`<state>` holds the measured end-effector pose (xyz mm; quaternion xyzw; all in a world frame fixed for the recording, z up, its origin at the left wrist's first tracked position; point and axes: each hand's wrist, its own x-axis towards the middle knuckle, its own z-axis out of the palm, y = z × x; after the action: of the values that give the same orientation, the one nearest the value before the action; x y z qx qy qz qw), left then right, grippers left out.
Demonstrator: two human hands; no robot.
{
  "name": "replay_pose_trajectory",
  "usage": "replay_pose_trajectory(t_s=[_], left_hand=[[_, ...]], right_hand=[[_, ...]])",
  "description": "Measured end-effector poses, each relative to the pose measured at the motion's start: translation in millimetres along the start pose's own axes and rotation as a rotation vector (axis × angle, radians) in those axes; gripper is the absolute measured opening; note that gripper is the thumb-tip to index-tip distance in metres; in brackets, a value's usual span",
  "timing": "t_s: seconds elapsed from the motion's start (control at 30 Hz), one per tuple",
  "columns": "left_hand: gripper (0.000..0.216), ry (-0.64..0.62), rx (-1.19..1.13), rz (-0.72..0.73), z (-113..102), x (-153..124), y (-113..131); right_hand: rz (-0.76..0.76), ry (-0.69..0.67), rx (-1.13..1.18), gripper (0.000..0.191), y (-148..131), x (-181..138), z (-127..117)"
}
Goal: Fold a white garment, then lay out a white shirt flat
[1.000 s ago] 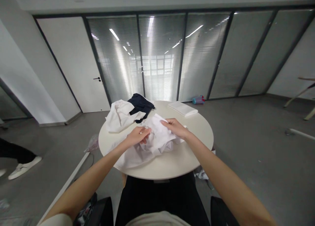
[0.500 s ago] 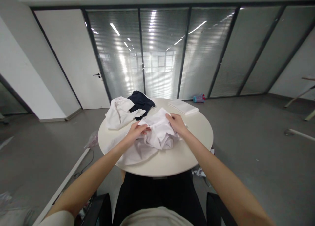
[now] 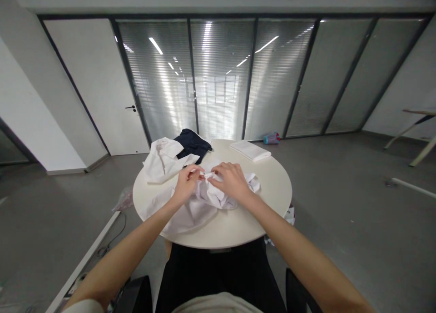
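A crumpled white garment (image 3: 190, 215), perhaps a shirt, lies spread over the near left and middle of the round table (image 3: 245, 226). My left hand (image 3: 186, 182) pinches a gathered part of the fabric near the table's centre. Close beside it, my right hand (image 3: 230, 179) has its fingers bent and closed on the same bunched cloth. Both sets of fingertips nearly meet, with a small bit of white fabric between them. Which part of the garment they grip is too small to make out.
Another white garment (image 3: 161, 158) lies heaped at the table's back left, against a dark navy garment (image 3: 193, 145). A neatly folded white cloth (image 3: 251, 150) rests at the back right. On the floor behind are a blue and pink container (image 3: 271, 138) and, at left, a plastic bag (image 3: 123, 199).
My right hand has moved left and down, closer to my left hand. The raised part of the white garment has been lowered and bunched between my fingers.
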<state>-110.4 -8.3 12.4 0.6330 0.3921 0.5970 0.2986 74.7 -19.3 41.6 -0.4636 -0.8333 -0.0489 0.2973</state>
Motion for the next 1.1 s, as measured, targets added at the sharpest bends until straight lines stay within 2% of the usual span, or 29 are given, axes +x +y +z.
replay_pose_trajectory(t_s=[0.07, 0.17, 0.3, 0.4, 0.5, 0.6, 0.67, 0.87, 1.0, 1.1], left_hand=[[0.015, -0.068, 0.249, 0.128, -3.2, 0.4, -1.6], [0.015, -0.092, 0.626, 0.322, -7.4, -1.7, -3.7], [0.014, -0.071, 0.813, 0.413, -8.8, -6.7, -3.7], [0.012, -0.017, 0.777, 0.358, -6.8, -5.6, -4.0], [0.013, 0.044, 0.65, 0.265, -5.0, 2.2, -5.5], [0.013, 0.075, 0.512, 0.209, -4.6, 10.0, -3.8], [0.014, 0.087, 0.451, 0.194, -4.1, 10.8, 1.3], [0.024, -0.074, 0.323, 0.123, 1.5, -1.4, 22.3], [0.025, -0.109, 0.239, 0.106, 1.8, -2.1, 26.6], [0.025, -0.129, 0.103, 0.015, -0.2, 0.5, 26.6]], right_hand=[[0.006, 0.006, -0.053, 0.019, 0.2, 0.6, 0.2], [-0.016, 0.024, -0.056, 0.016, 2.9, 2.4, 0.3], [-0.02, -0.023, 0.09, 0.017, 7.0, 5.3, 0.0], [0.046, 0.054, 0.105, 0.024, 7.8, 5.4, 0.8], [0.005, 0.112, 0.042, 0.02, 5.3, 4.1, 1.6], [-0.068, 0.109, -0.012, 0.023, -0.7, 2.4, 0.5], [-0.059, 0.082, -0.035, 0.026, -6.0, 1.5, -1.4], [0.013, 0.008, -0.078, 0.024, -13.0, 1.4, -5.5], [0.021, -0.013, 0.07, 0.011, -5.0, 2.1, -3.7], [0.022, 0.025, 0.157, 0.007, 1.0, 1.5, -1.0]])
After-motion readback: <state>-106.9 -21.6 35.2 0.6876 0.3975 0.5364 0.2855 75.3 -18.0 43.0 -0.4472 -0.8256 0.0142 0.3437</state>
